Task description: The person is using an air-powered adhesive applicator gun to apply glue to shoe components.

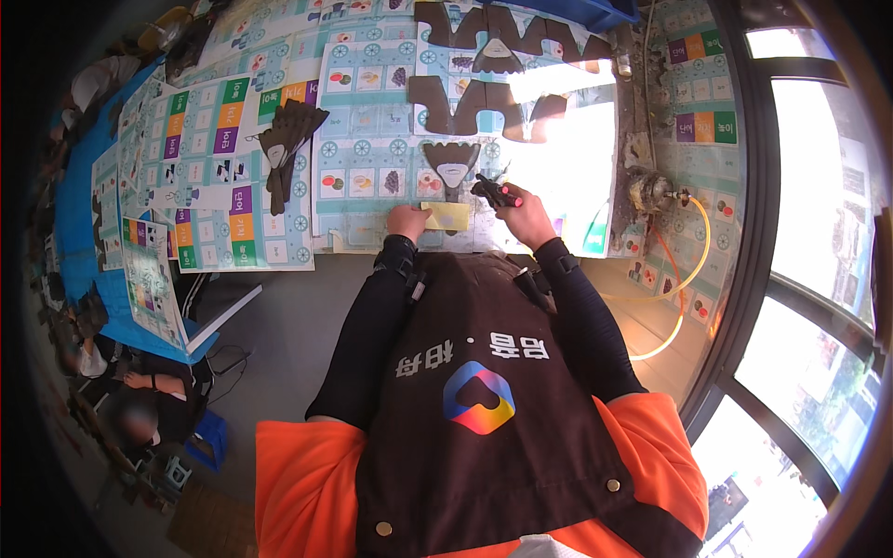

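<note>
Close to the near edge of the table, my left hand [407, 221] pinches the left end of a small yellow card [445, 217]. The card lies across the narrow lower part of a dark brown cut piece [450, 160] with a pale oval patch. To the right, my right hand [528, 221] is closed around a black tool [491, 191] with a pinkish-red part; its exact kind cannot be made out. Beyond both hands lie toothed dark brown cut pieces [458, 104]. A stack of narrow dark brown pieces [285, 153] rests to the left.
Printed sheets [367, 139] cover the table. At its right edge stands a metal fitting [649, 193] with a yellow hose [702, 244] looping down. A blue bin [586, 9] sits at the back. Windows line the right side. Another person [153, 391] is at the lower left.
</note>
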Tool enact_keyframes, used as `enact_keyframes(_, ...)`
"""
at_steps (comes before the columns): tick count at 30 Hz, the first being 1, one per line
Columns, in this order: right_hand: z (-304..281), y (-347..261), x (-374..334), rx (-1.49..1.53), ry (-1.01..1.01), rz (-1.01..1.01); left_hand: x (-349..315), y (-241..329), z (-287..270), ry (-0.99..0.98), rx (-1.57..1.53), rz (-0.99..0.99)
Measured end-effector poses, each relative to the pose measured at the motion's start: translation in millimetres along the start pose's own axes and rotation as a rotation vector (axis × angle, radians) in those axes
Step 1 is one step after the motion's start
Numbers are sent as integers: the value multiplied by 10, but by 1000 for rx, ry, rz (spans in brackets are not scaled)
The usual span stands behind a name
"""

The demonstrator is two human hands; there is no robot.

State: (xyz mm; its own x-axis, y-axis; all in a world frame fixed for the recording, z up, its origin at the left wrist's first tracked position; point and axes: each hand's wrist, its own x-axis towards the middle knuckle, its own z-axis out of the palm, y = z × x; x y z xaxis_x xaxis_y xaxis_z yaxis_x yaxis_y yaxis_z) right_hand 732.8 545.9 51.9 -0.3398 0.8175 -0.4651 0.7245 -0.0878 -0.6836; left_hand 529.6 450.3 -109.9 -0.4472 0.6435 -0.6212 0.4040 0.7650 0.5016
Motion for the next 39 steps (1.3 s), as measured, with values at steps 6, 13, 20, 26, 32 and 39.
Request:
enact_keyframes(6,-39,6,29,-6,154,4,-4,9,2,-8,-18,5)
enact_keyframes(13,-62,-41,22,-39,174,12,-3,-12,5,-4,-27,5)
enact_keyframes(20,23,54,33,-8,41,38,4,-9,13,2,-19,-4)
enact_keyframes(26,29,-73,25,12,-26,39,40,-41,45,3,-38,3)
enact_keyframes(32,93,-194,122,105,-40,-9,82,-137,114,40,-77,36)
enact_keyframes(39,150,-293,250,75,-26,-46,105,-135,120,-36,-63,-25)
